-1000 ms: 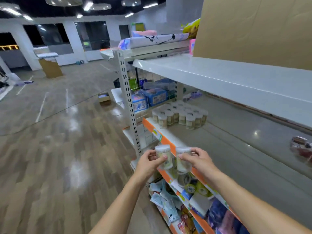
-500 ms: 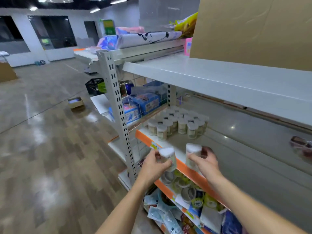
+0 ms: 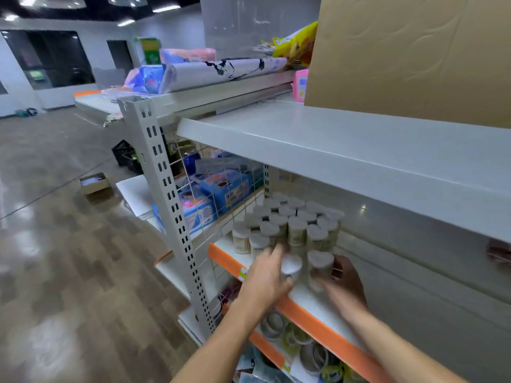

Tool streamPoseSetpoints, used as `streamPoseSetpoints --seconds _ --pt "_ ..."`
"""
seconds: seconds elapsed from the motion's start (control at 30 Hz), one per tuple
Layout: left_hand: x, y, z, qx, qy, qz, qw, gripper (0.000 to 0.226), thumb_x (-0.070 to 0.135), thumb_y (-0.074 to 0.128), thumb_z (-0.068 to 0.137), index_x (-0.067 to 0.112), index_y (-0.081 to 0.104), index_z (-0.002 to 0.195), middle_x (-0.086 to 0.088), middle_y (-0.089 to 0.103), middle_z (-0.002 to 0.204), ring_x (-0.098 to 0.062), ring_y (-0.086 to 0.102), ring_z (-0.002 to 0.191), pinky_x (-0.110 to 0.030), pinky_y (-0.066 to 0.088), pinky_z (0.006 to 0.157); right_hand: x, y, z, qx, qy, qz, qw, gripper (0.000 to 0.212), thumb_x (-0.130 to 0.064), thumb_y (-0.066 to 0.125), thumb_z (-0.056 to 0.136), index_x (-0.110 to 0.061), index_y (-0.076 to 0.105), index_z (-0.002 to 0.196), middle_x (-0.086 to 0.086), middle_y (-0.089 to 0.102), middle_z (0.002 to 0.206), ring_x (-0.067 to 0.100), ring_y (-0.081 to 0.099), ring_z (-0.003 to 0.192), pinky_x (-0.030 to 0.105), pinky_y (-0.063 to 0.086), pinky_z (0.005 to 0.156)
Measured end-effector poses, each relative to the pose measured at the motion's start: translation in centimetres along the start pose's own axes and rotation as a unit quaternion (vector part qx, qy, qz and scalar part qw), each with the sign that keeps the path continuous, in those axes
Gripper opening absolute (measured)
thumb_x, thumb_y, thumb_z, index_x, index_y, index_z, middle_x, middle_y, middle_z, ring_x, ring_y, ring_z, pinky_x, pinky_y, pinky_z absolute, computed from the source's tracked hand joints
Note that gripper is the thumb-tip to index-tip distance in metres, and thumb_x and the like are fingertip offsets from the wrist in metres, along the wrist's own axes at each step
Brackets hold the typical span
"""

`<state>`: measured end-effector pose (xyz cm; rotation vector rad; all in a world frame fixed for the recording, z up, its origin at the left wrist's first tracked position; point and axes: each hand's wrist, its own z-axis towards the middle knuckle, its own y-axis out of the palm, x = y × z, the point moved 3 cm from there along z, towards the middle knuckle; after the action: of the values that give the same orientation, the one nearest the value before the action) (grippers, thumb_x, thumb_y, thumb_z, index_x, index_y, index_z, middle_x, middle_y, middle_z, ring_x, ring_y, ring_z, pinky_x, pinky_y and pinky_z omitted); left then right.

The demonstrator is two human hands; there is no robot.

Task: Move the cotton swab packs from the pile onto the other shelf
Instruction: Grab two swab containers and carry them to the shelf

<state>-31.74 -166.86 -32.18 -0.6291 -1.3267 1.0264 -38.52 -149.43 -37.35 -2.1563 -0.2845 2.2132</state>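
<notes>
Each of the two hands holds one cotton swab pack, a small round tub with a white top. The left hand (image 3: 265, 275) wraps its fingers around the left pack (image 3: 291, 268), and the right hand (image 3: 344, 283) holds the right pack (image 3: 320, 265) from the far side. Both packs are right over the near part of the shelf (image 3: 312, 295), the one with the orange strip (image 3: 318, 317) along its front edge. The picture is a bit blurry, so I cannot tell if the tubs already touch the shelf. A group of packs (image 3: 290, 225) already stands just beyond them, in neat rows. To do this step well, I think the hands should set the two tubs down flat and upright, close beside the front row, and not bump the ones standing there, because they look light and could tip over. Then the fingers should let go gently. More round tubs (image 3: 276, 324) lie on the lower shelf below.
</notes>
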Motion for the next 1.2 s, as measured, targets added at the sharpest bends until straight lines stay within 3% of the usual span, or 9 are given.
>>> streamPoseSetpoints --seconds 0.17,0.4,0.5,0.57,0.7,0.8,0.93,1.07,1.2 --pt "0.3 0.0 2.2 0.043 0.056 0.130 0.989 0.056 0.033 0.067 0.077 0.022 0.054 0.131 -0.007 0.051 0.123 -0.028 0.044 0.114 -0.039 0.041 0.097 0.7 0.4 0.2 0.020 -0.008 0.020 1.000 0.032 -0.009 0.081 0.078 -0.027 0.067 0.100 -0.006 0.073 0.097 0.010 0.069 0.090 0.026 0.053 0.072" --pt "1.0 -0.6 4.9 0.056 0.135 0.229 0.962 0.045 0.033 0.082 0.054 0.020 0.075 0.096 -0.002 0.071 0.097 -0.029 0.065 0.092 -0.037 0.052 0.072 1.3 1.7 1.1 0.072 -0.033 0.000 0.997 0.038 -0.008 0.082 0.076 -0.027 0.067 0.105 0.002 0.071 0.102 0.014 0.070 0.092 0.038 0.058 0.082" --pt "0.6 -0.5 6.4 0.083 0.163 0.244 0.952 0.041 0.028 0.086 0.051 0.018 0.077 0.090 -0.002 0.073 0.092 -0.027 0.068 0.087 -0.037 0.055 0.075 1.9 2.3 1.2 0.100 -0.024 0.000 0.995 0.041 -0.014 0.084 0.075 -0.033 0.066 0.107 -0.001 0.069 0.107 0.009 0.068 0.094 0.031 0.056 0.081" --pt "0.4 -0.4 7.4 0.059 0.156 0.258 0.952 0.041 0.029 0.080 0.063 0.019 0.075 0.102 -0.002 0.072 0.105 -0.028 0.066 0.100 -0.041 0.053 0.085 2.3 2.7 1.2 0.123 -0.023 -0.014 0.992 0.045 -0.021 0.086 0.074 -0.041 0.064 0.108 -0.011 0.068 0.109 0.002 0.065 0.097 0.024 0.052 0.081" --pt "-0.9 0.8 9.2 -0.005 0.143 0.278 0.950 0.048 0.032 0.042 0.098 0.022 0.039 0.145 -0.004 0.039 0.150 -0.030 0.028 0.141 -0.046 0.023 0.114 2.3 3.7 1.1 0.155 -0.004 -0.031 0.987 0.049 -0.031 0.088 0.072 -0.049 0.062 0.110 -0.024 0.069 0.105 -0.011 0.062 0.095 0.009 0.047 0.073" --pt "-1.5 1.0 10.1 -0.005 0.161 0.285 0.945 0.046 0.029 0.046 0.097 0.022 0.040 0.142 -0.006 0.039 0.147 -0.032 0.028 0.137 -0.046 0.024 0.110 2.1 4.5 1.3 0.168 -0.003 -0.004 0.986 0.050 -0.022 0.088 0.073 -0.046 0.062 0.107 -0.025 0.069 0.103 -0.012 0.064 0.091 0.006 0.049 0.070" --pt "-2.4 0.9 10.7 -0.008 0.170 0.250 0.953 0.042 0.027 0.047 0.095 0.023 0.045 0.137 -0.004 0.045 0.142 -0.030 0.033 0.134 -0.044 0.025 0.107 2.6 5.4 1.1 0.169 0.014 -0.007 0.986 0.048 -0.005 0.081 0.075 -0.040 0.060 0.101 -0.017 0.069 0.105 0.001 0.066 0.097 0.018 0.051 0.076" --pt "-2.8 0.9 10.7 -0.005 0.185 0.219 0.958 0.042 0.033 0.046 0.092 0.024 0.048 0.133 -0.002 0.050 0.138 -0.028 0.036 0.131 -0.042 0.026 0.106 2.7 5.8 1.2 0.178 0.021 -0.027 0.983 0.046 -0.007 0.080 0.076 -0.039 0.060 0.101 -0.015 0.071 0.103 0.004 0.067 0.096 0.030 0.055 0.082" --pt "-3.0 0.6 11.0 -0.012 0.194 0.222 0.956 0.043 0.046 0.045 0.092 0.026 0.049 0.130 0.000 0.048 0.137 -0.028 0.032 0.132 -0.043 0.024 0.104 2.7 6.2 1.4 0.191 0.036 -0.030 0.981 0.045 -0.011 0.082 0.075 -0.041 0.061 0.101 -0.021 0.071 0.098 0.000 0.067 0.092 0.024 0.052 0.079"
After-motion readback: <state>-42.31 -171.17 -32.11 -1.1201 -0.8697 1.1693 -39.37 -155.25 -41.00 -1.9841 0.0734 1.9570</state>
